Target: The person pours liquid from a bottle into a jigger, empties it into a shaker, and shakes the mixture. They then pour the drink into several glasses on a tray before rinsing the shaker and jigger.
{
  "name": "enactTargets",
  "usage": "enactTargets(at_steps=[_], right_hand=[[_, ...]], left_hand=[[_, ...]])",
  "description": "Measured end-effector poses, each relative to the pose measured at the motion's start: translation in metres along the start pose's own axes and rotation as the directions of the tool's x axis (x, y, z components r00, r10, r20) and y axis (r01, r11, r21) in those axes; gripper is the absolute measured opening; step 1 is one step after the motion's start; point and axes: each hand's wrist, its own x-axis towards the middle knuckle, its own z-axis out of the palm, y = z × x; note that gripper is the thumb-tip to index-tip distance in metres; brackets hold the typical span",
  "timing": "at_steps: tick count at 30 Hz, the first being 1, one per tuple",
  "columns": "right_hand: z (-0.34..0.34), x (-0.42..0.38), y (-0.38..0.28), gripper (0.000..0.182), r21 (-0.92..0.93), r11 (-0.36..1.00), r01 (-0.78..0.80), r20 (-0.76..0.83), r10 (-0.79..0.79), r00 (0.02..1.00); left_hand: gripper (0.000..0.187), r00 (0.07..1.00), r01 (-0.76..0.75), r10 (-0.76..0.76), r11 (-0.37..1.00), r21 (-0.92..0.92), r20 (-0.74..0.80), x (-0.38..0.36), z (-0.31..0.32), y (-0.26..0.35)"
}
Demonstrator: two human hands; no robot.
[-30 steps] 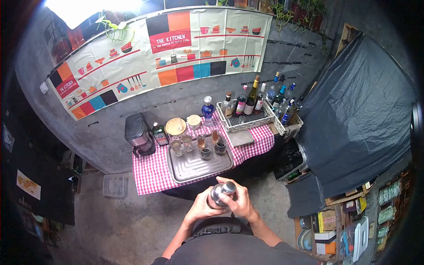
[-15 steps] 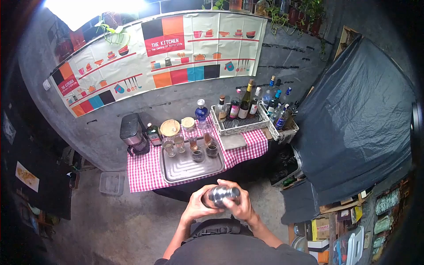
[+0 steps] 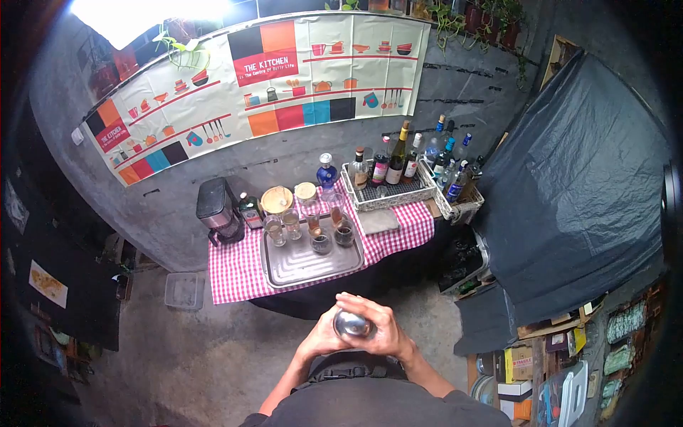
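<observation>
A shiny metal cocktail shaker [image 3: 351, 325] is held in front of my body, its rounded end pointing up at the camera. My left hand [image 3: 322, 336] wraps round its left side. My right hand [image 3: 387, 330] closes over its right side and far edge, fingers pressed together. The lower part of the shaker is hidden by the hands. Just beyond them, a metal tray [image 3: 302, 269] lies on the table, bearing two dark round glasses [image 3: 321, 244] and several taller glasses [image 3: 292, 226].
On the checkered cloth [image 3: 235, 277] stand a coffee maker [image 3: 217, 206], a dark bottle [image 3: 250, 211], a wooden-lidded jar [image 3: 277, 200] and a blue bottle [image 3: 326, 171]. Bottles fill a white basket [image 3: 391, 199] and another [image 3: 462, 206] at the right. A plastic bin [image 3: 184, 291] sits on the floor.
The shaker has swung from tilted rightward to pointing up at the camera, and my right hand has shifted its hold over it. The whole view has moved slightly.
</observation>
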Motion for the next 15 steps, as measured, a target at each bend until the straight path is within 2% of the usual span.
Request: enactTargets(at_steps=[1,2,3,4,5,7,8,9,11,13,14,15], right_hand=[[0.000,0.002,-0.002,0.060,-0.018,0.999,-0.037,0.008,0.037,0.999],[-0.001,0.001,-0.001,0.059,0.025,0.983,-0.182,-0.030,0.183,0.983],[-0.001,-0.002,0.000,0.056,0.106,0.925,-0.364,-0.041,0.370,0.928],[0.000,-0.007,0.003,0.056,0.152,0.918,-0.366,-0.062,0.379,0.923],[0.001,-0.013,0.006,0.055,0.196,0.909,-0.367,-0.080,0.388,0.918],[0.004,-0.019,-0.002,0.058,0.173,0.962,-0.209,-0.067,0.224,0.972],[0.002,-0.021,-0.010,0.058,0.052,0.993,-0.105,-0.016,0.106,0.994],[0.004,-0.025,-0.014,0.059,0.010,0.996,-0.092,0.038,0.092,0.995],[0.005,-0.023,-0.013,0.061,-0.095,0.995,-0.016,0.074,0.023,0.997],[0.004,-0.017,-0.014,0.060,-0.042,0.986,-0.159,-0.037,0.157,0.987],[0.001,-0.018,-0.011,0.060,0.043,0.954,-0.297,-0.064,0.299,0.952],[0.002,-0.021,-0.005,0.058,0.143,0.922,-0.360,-0.084,0.373,0.924]], left_hand=[[0.066,0.997,0.068,-0.065,0.995,-0.079,0.045,-0.001,0.000,-0.002],[0.066,0.997,0.069,-0.066,0.995,-0.078,0.047,-0.002,0.000,-0.003],[0.067,0.999,0.040,-0.040,0.998,0.039,-0.003,-0.002,-0.002,-0.003],[0.067,0.999,0.015,-0.008,0.988,0.156,-0.051,-0.002,-0.003,-0.002],[0.067,0.999,0.014,-0.006,0.987,0.159,-0.051,-0.003,-0.006,0.000],[0.079,0.999,0.029,-0.026,0.983,0.180,-0.019,-0.008,-0.011,0.005],[0.079,0.998,-0.060,0.059,0.980,0.192,0.010,-0.008,-0.016,-0.013],[0.076,0.994,-0.084,0.076,0.989,0.122,0.073,-0.008,-0.013,-0.011],[0.074,0.991,-0.122,0.106,0.964,0.235,0.079,-0.010,-0.005,-0.006],[0.066,0.998,0.039,-0.041,0.999,0.031,0.050,-0.010,0.004,0.002],[0.065,0.999,0.035,-0.034,0.995,0.096,-0.011,-0.010,0.002,-0.005],[0.065,0.997,0.056,-0.043,0.966,0.254,-0.057,-0.010,0.001,0.007]])
